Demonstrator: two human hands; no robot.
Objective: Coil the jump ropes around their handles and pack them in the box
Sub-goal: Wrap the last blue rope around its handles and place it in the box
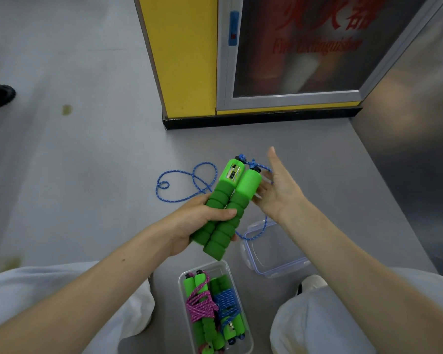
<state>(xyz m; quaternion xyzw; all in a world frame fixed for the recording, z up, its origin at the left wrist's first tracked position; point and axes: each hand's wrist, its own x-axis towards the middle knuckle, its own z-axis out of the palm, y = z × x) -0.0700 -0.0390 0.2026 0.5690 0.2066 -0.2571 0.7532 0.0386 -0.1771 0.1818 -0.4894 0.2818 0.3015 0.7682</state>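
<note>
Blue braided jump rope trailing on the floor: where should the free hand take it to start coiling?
Pinch the blue braided rope where it leaves the tops of the green foam handles, coming from the right: the open right hand is beside that stretch, the left hand grips the handles, and the far loops lie slack.

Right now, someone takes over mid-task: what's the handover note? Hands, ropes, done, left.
Left hand: grips both handles side by side.
Right hand: open, fingers against the handles' top end by the cord.
Cord: mostly loose, looped on the floor beyond the handles.
Box: by the knees, holds a wound pink rope and blue rope. Lid lies on the floor to its right.
Done: two ropes packed.
Left: wind this cord round the handles, put it in the box.
</note>
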